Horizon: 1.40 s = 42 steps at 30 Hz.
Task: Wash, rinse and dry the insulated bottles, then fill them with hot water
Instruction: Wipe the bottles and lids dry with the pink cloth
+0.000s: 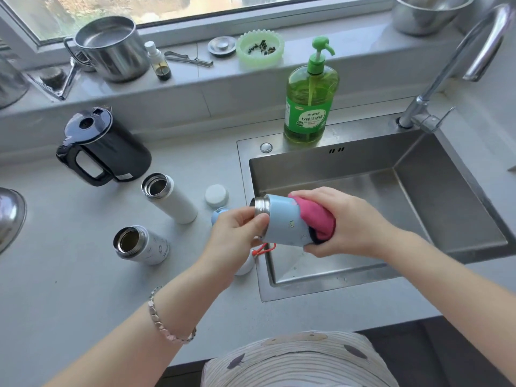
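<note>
A small light-blue insulated bottle (284, 222) lies on its side in the air over the sink's left rim, steel mouth pointing left. My left hand (237, 233) grips it near the neck. My right hand (343, 222) presses a pink cloth (315, 219) around the bottle's base. Two more bottles stand open on the counter: a tall white one (173, 199) and a short white patterned one (145, 245). A white lid (216, 194) and a blue lid (217, 215) lie beside them. A red cord (262, 250) and a white cap (245, 265) peek out under my left hand.
The steel sink (391, 196) is on the right, its tap (458, 62) arching above. A green dish-soap pump bottle (310, 101) stands at the sink's back edge. A black electric kettle (103, 149) sits on the counter at left. Steel pots and a green dish (259, 47) line the windowsill.
</note>
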Each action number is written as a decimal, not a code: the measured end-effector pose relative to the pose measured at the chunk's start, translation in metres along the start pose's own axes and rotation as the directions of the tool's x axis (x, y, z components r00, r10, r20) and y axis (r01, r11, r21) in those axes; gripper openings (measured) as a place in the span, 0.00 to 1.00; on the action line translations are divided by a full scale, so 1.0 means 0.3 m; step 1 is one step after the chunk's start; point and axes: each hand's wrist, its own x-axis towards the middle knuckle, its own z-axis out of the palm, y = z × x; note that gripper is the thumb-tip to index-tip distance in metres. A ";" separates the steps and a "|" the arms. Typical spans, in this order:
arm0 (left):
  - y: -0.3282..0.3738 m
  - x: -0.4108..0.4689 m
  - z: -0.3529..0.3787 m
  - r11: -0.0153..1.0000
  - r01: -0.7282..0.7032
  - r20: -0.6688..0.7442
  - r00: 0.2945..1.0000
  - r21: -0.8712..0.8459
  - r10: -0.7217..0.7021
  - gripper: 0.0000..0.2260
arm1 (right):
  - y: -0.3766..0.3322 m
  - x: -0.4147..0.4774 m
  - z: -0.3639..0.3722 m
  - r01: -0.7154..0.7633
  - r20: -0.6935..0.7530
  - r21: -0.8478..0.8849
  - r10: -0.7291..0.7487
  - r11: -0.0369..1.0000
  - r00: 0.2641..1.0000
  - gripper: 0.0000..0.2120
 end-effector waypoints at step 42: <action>-0.008 -0.001 -0.007 0.893 0.323 -0.014 0.939 -0.312 -0.344 0.10 | -0.130 -0.017 0.158 0.103 -0.218 -0.319 -0.179 0.942 0.959 0.36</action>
